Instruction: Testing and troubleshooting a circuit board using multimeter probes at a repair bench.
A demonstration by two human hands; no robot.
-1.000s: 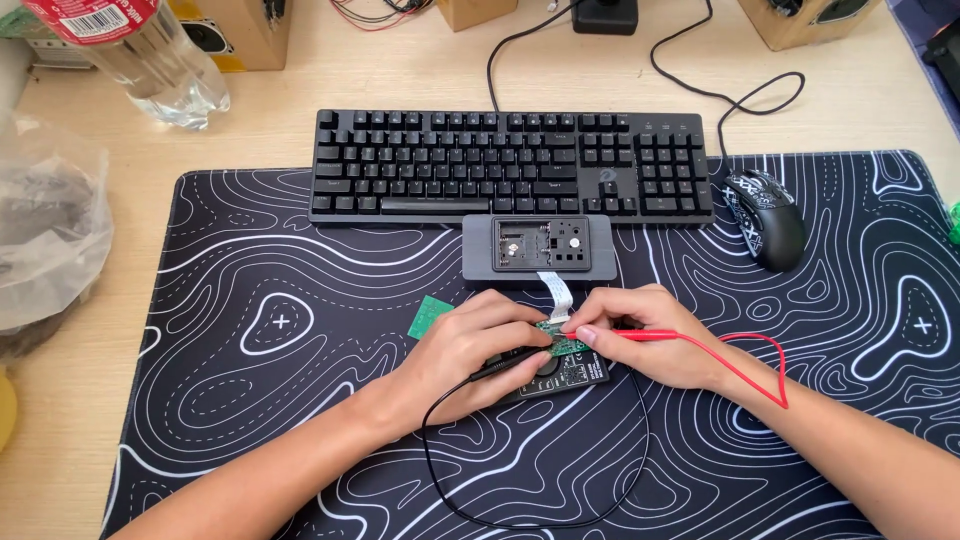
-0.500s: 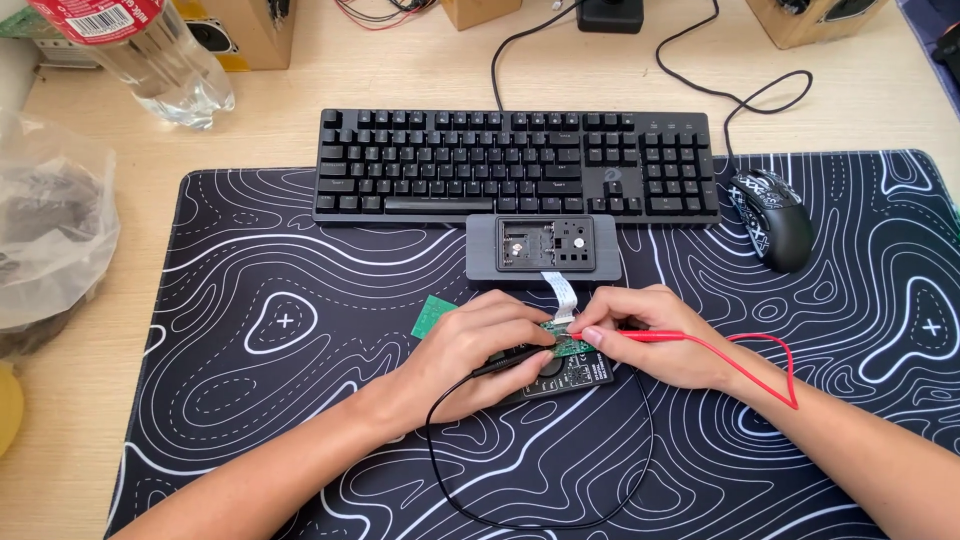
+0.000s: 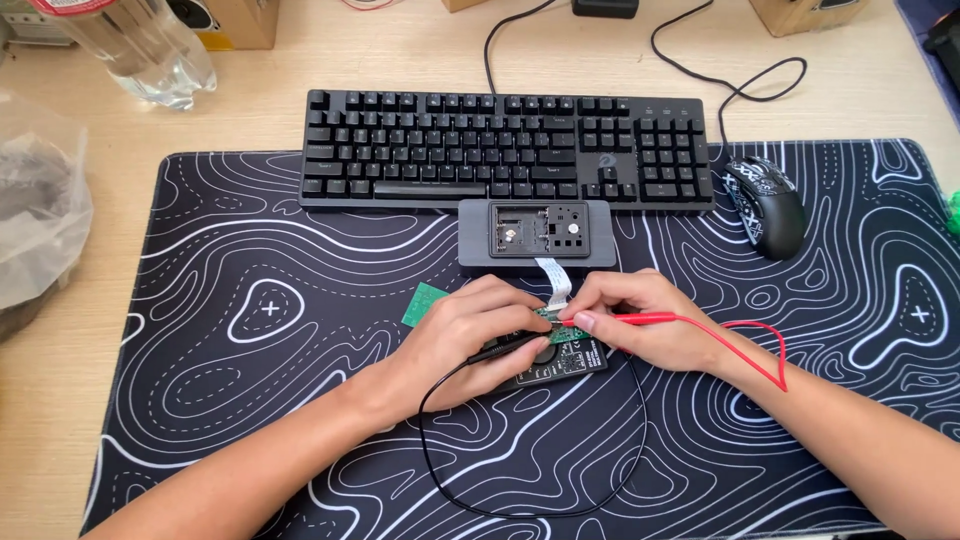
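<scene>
My left hand [image 3: 470,335] pinches a black test probe [image 3: 500,349] whose black wire [image 3: 520,500] loops over the mat. My right hand [image 3: 640,320] pinches a red test probe [image 3: 625,319] with a red wire [image 3: 765,345] trailing right. Both tips meet on a small green circuit board [image 3: 562,330] lying over a dark meter-like device [image 3: 560,368], mostly hidden by my hands. A white ribbon cable [image 3: 553,280] runs from the board to an opened grey case [image 3: 535,232]. A green board corner [image 3: 425,303] shows left of my left hand.
A black keyboard [image 3: 505,150] lies behind the case, a black mouse [image 3: 765,205] to its right. All rest on a black desk mat with white wavy lines [image 3: 250,330]. A plastic bottle [image 3: 140,40] and a clear bag [image 3: 40,210] sit at the left.
Both hands stay on the board with the probes; only tiny shifts of the fingers and the view.
</scene>
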